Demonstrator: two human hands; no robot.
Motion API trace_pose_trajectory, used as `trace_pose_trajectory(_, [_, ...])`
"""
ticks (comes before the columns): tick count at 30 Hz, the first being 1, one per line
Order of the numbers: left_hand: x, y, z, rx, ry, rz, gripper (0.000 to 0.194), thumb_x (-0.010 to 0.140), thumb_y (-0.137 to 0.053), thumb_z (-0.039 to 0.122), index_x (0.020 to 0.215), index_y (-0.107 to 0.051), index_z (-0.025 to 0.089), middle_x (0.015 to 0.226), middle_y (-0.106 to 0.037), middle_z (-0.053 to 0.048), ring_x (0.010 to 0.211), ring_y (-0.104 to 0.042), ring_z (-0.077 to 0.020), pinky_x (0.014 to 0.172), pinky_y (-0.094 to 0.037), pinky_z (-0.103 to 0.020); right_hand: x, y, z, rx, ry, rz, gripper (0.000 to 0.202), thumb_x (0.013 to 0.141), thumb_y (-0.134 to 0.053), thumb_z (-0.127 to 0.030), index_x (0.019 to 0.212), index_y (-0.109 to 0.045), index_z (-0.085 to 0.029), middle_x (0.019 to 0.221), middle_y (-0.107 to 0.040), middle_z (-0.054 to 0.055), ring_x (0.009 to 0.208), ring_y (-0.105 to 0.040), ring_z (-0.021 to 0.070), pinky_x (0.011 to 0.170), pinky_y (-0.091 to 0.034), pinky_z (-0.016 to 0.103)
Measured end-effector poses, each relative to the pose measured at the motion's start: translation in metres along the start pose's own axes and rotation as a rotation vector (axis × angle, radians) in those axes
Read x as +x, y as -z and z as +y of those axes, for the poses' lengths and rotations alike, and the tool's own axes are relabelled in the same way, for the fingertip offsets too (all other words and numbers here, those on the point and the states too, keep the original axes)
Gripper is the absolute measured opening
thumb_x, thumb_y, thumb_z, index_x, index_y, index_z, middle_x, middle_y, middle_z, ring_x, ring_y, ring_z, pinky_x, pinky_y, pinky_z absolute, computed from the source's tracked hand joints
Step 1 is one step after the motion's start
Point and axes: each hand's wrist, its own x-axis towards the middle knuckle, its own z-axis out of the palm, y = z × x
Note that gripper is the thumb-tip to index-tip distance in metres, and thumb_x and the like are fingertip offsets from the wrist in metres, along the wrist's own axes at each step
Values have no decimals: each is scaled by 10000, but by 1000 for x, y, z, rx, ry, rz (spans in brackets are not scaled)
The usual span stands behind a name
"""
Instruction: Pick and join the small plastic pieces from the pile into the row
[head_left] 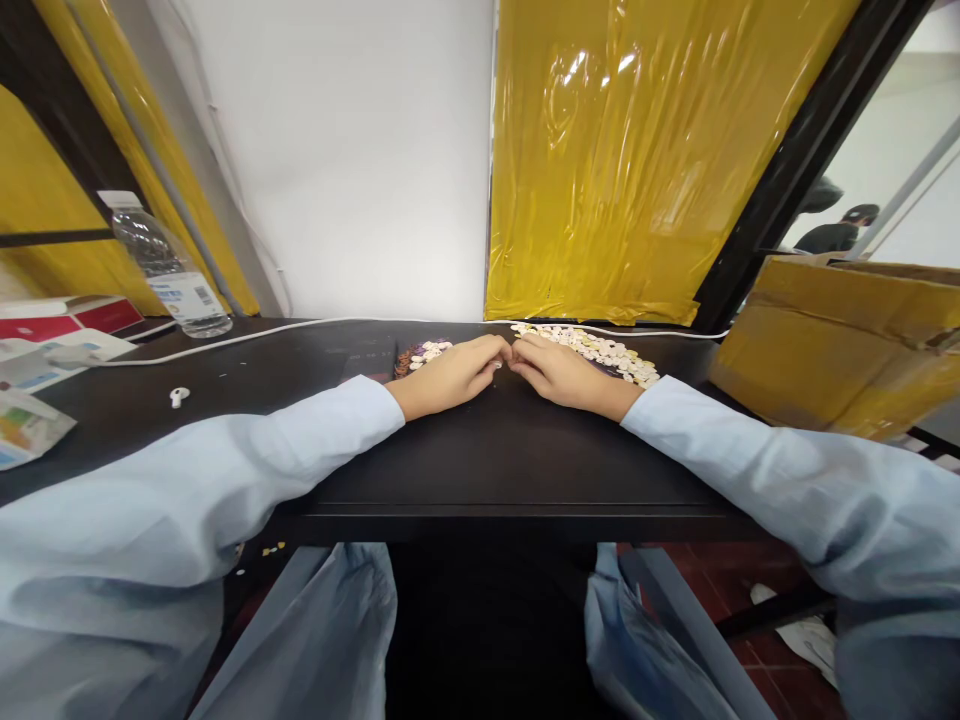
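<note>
My left hand [457, 378] and my right hand [564, 375] meet above the dark table, fingertips almost touching. Both sets of fingers are bent and drawn together. A tiny pale piece [497, 366] shows by the left thumb; whether it is gripped or lies on the table I cannot tell. Behind my right hand spreads a pile of small flat whitish pieces [600, 350], a few of them yellowish. Partly hidden behind my left hand, a smaller group of similar pale pieces [429, 352] lies on a dark patterned item with orange-brown marks.
The dark table [480, 460] backs onto a wall with yellow film. At left are a water bottle [176, 270], a white earbud [178, 397], packets and a red-white box [71, 318]. A white cable [247, 340] runs along the back. A cardboard box [832, 345] stands right.
</note>
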Motion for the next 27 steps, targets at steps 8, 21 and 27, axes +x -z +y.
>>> trace_pose_trajectory(8, [0, 0, 2, -189, 112, 141, 81, 941, -555, 213, 1010, -577, 178, 938, -692, -33, 846, -659, -160, 788, -517, -293, 4, -1, -9, 200, -28, 102, 124, 985, -455, -231, 972, -574, -198, 919, -646, 67, 811, -592, 191, 772, -440, 310])
trace_pose_trajectory(21, [-2, 4, 5, -114, 67, 26, 287, 948, -502, 164, 1230, -461, 195, 1004, -705, -54, 918, -693, -196, 823, -515, -315, 0, -2, -8, 223, -45, 69, 121, 878, -496, -164, 982, -471, -219, 854, -587, 28, 710, -559, 168, 688, -428, 286])
trace_pose_trajectory(27, [-2, 5, 6, -72, 75, 11, 346, 930, -493, 158, 1272, -451, 189, 1045, -711, -67, 952, -693, -208, 841, -513, -319, 0, -1, -10, 159, -29, 39, 109, 870, -481, -161, 967, -487, -212, 838, -595, 30, 703, -563, 172, 686, -413, 287])
